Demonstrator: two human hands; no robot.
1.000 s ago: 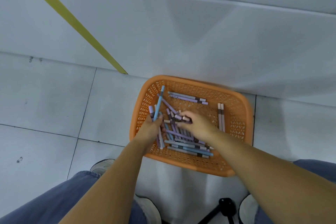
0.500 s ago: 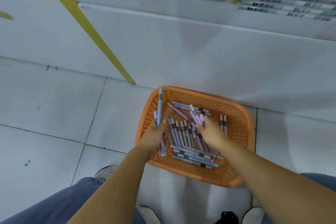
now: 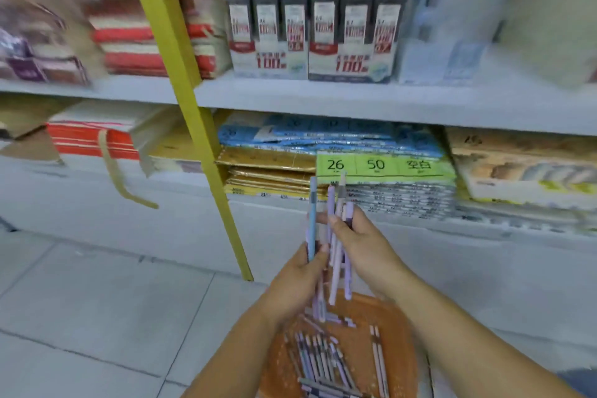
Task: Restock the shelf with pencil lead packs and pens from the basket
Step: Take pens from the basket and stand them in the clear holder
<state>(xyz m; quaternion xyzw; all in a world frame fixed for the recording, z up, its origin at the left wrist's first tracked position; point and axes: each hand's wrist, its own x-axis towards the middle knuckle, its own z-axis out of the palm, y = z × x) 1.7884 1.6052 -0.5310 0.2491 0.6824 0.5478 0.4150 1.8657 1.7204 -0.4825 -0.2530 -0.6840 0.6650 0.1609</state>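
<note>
Both hands are lifting above the orange basket [image 3: 407, 353], facing the shelf [image 3: 355, 97]. The left hand [image 3: 297, 281] is pinching a blue pen [image 3: 312, 220] upright. The right hand [image 3: 365, 249] is gripping a bundle of purple pens [image 3: 337, 263].

Bright even indoor light, soft shadows, motion blur strongest at edges, wide-angle bending

Left hand [image 3: 300, 278], right hand [image 3: 365, 249] raised; fingers [image 3: 336, 225] curled.
</note>
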